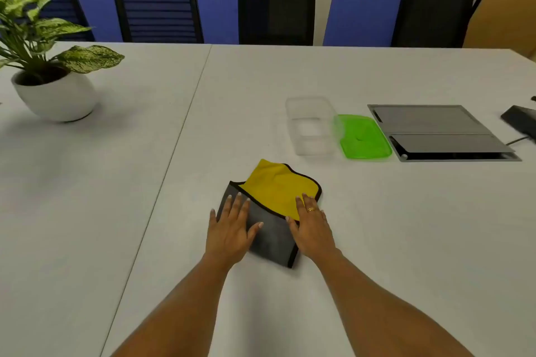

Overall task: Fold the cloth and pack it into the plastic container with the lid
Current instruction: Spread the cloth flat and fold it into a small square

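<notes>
A cloth, yellow on one face and grey on the other with a black hem, lies partly folded on the white table. My left hand rests flat on its grey left part, fingers straight. My right hand, wearing a ring, lies flat on the cloth's right side over the yellow and grey edge. Beyond the cloth to the right stands a clear plastic container, open on top. Its green lid lies flat on the table just right of it.
A potted plant in a white bowl stands at the far left. A grey cable hatch is set into the table right of the lid, with a dark device at the right edge. Black chairs line the far side.
</notes>
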